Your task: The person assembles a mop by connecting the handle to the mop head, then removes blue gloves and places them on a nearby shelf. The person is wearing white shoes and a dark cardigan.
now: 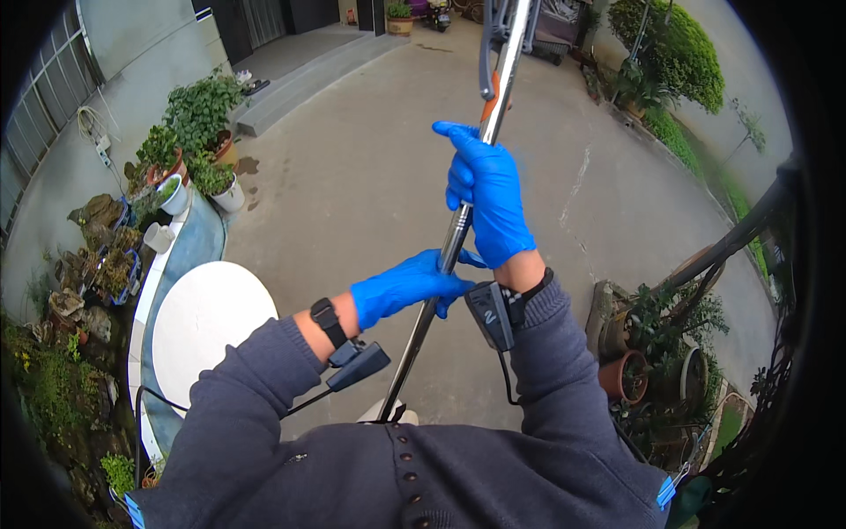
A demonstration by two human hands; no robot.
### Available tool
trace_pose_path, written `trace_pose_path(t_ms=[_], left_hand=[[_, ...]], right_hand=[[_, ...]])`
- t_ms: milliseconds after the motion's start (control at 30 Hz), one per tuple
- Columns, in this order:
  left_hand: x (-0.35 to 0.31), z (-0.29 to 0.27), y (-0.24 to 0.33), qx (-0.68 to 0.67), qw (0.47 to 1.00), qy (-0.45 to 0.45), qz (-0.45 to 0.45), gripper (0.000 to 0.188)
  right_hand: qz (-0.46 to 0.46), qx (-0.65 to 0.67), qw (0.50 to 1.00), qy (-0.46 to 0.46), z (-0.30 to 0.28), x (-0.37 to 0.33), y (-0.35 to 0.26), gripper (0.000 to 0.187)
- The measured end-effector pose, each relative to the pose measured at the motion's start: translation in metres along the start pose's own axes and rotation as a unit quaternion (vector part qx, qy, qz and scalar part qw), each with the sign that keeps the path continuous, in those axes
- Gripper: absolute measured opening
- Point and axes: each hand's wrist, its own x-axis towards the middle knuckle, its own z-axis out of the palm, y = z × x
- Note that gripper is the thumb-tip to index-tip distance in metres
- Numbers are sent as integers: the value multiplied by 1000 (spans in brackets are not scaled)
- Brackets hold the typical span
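A long shiny metal pole (414, 348) slants from beside my body up past the top edge of the view, where its far end is cut off. Near the top it has an orange part (491, 95) and a dark grey curved lever (486, 62). My right hand (493, 189), in a blue glove, is wrapped round the pole just below the orange part, index finger pointing off to the left. Lower down, by a joint in the pole, my left hand (410, 284), also blue-gloved, closes round it with the thumb on the far side. Each wrist carries a strapped black device.
A round white tabletop (211, 331) stands at my left, beside a pale blue ledge (189, 242) with potted plants (198, 115) and rocks. Grey steps (300, 84) lie far left. At the right are more pots (624, 375) and a dark leaning trunk (740, 231). Concrete ground (352, 176) stretches ahead.
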Motion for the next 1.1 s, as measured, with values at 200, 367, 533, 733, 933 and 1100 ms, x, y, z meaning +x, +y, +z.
trace_pose_path(t_ms=[200,367,533,733,933,1100], left_hand=[[13,-89,118,22,968,73,240,78],[70,-68,205,80,932,113,336,64],[60,-63,222,156,917,118,348,48],[48,-62,235,177,926,84,322,36],[30,-69,229,119,952,45,279,17],[49,-78,219,88,954,23,285,14]], right_hand=[[18,11,999,-24,16,-4,-14,25],[16,6,1000,-4,33,-9,-8,23],[44,45,990,-123,29,1,-11,32],[41,223,912,-342,25,29,-8,58],[81,208,942,-251,33,16,-3,32],[0,42,998,-49,46,3,7,29]])
